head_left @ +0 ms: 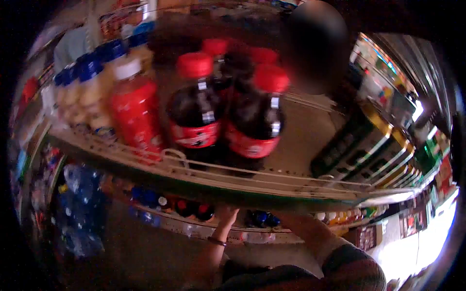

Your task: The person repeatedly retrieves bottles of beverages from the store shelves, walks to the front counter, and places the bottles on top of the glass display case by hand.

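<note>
My left hand (228,213) reaches in at the lower shelf, just below the upper shelf's front edge, with a dark band on its wrist. Its fingers are mostly hidden, so its grip cannot be made out. Red-capped dark bottles (204,209) lie to its left. My right forearm (307,234) extends from a grey sleeve under the same edge; the hand there is too dark and hidden to read. Dark bottles with blue parts (262,218) are between the arms.
The upper shelf (301,140) holds cola bottles (195,116), a red bottle (136,116), blue-capped bottles (90,87) and dark green cans (359,145). Its wire rail (242,175) runs along the front. Wrapped blue bottles (82,213) stand low at left.
</note>
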Demonstrator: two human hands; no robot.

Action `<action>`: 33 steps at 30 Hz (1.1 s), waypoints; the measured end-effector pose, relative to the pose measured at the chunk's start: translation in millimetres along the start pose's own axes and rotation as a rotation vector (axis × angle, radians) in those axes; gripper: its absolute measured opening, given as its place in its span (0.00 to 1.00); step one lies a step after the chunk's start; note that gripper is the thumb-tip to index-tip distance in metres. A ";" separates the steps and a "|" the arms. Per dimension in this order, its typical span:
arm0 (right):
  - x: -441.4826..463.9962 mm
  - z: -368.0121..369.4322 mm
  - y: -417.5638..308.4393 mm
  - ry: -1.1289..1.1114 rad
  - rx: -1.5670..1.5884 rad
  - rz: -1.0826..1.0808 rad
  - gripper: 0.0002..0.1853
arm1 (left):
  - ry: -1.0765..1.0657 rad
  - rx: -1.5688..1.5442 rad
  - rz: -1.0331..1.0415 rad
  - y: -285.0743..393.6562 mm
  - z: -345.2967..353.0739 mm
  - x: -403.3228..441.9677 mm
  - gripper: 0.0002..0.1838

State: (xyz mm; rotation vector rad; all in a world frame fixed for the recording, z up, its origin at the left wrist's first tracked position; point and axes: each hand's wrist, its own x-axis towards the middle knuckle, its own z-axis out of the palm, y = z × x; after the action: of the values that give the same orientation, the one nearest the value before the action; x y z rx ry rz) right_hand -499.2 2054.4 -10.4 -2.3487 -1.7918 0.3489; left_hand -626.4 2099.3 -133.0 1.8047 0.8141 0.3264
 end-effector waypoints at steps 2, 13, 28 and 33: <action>-13.7 0.0 -2.4 0.008 0.032 -0.017 0.17 | 0.062 0.077 -0.065 8.9 -5.9 -13.0 0.34; -197.3 -73.5 -55.8 0.437 0.358 -0.405 0.17 | 0.328 -0.115 0.410 -58.7 13.8 -112.9 0.38; -610.7 -35.6 10.3 0.974 0.464 0.286 0.25 | -0.719 -0.141 0.429 143.3 274.1 -328.1 0.39; -708.6 -30.1 21.7 1.042 0.731 0.596 0.39 | -1.135 -0.660 -0.102 229.1 353.6 -401.3 0.38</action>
State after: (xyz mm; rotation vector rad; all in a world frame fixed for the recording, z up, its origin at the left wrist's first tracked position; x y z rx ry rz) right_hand -649.1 1365.8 72.0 -1.8511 -0.3806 -0.1475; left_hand -630.0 1533.6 3.3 1.0366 -0.0404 -0.4471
